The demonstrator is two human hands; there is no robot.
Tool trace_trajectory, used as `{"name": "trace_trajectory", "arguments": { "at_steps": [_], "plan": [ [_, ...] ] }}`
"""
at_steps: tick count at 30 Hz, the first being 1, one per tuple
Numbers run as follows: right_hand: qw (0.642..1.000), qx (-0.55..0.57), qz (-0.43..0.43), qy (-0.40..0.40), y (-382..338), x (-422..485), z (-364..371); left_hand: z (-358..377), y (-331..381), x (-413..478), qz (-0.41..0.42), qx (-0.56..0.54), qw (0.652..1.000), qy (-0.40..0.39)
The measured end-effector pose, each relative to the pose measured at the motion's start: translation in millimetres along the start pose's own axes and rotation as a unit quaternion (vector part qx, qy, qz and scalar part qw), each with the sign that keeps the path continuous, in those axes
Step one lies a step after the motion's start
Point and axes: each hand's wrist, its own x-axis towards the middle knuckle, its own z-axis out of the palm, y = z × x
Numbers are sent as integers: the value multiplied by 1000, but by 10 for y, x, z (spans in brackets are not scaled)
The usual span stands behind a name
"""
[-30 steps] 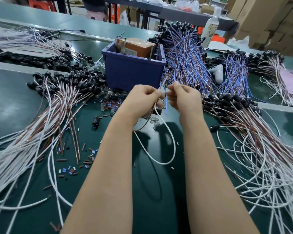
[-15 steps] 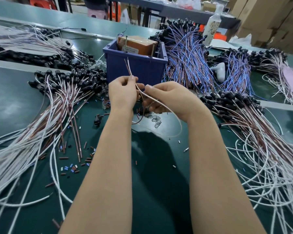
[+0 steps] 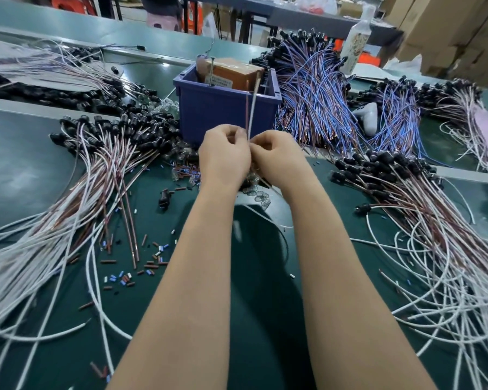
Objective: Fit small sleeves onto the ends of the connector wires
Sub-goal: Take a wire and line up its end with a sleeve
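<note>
- The left hand (image 3: 224, 159) and the right hand (image 3: 278, 157) were a little apart half a second ago. Now they touch, in the middle of the frame.
- Both hands have curled fingers and pinch the wire ends (image 3: 250, 108) at the same spot.
- The wire ends stand straight up between the hands, in front of the blue bin (image 3: 226, 114). Before, they leaned and stuck out of the left hand only.
- I think a sleeve is about to go on, or is just going on. No sleeve shows in the fingers, so I cannot tell.
- Wire ends held up: two, one reddish and one white.
- Hands: two.
- Blue bin: one, with one brown box (image 3: 231, 73) inside.
- Bottle (image 3: 357, 43): one, upper right.
- Loose sleeves (image 3: 141, 266) on the green mat (image 3: 26, 153), lower left: too many to count.
- Big wire heaps: one on the left (image 3: 82, 192), one on the right (image 3: 420, 209), and a blue heap (image 3: 316, 94) up top. More lie farther back.
</note>
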Motion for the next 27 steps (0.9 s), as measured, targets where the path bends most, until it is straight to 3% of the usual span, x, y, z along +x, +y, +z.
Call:
{"name": "trace_trajectory", "arguments": {
  "at_steps": [3, 6, 9, 16, 27],
  "plan": [
    [997, 36, 24, 63, 73, 58, -12, 31, 11, -45, 6, 101, 993, -61],
    [995, 44, 37, 85, 110, 82, -31, 26, 20, -81, -34, 91, 985, -144],
    [993, 67, 47, 84, 148, 94, -21, 4, 23, -90, -29, 117, 982, -143],
    [978, 168, 62, 109, 174, 88, -37, 32, -48, -45, -41, 78, 995, -47],
    [995, 59, -16, 74, 52, 20, 28, 29, -46, -119, 43, 68, 990, 120]
  ]
}}
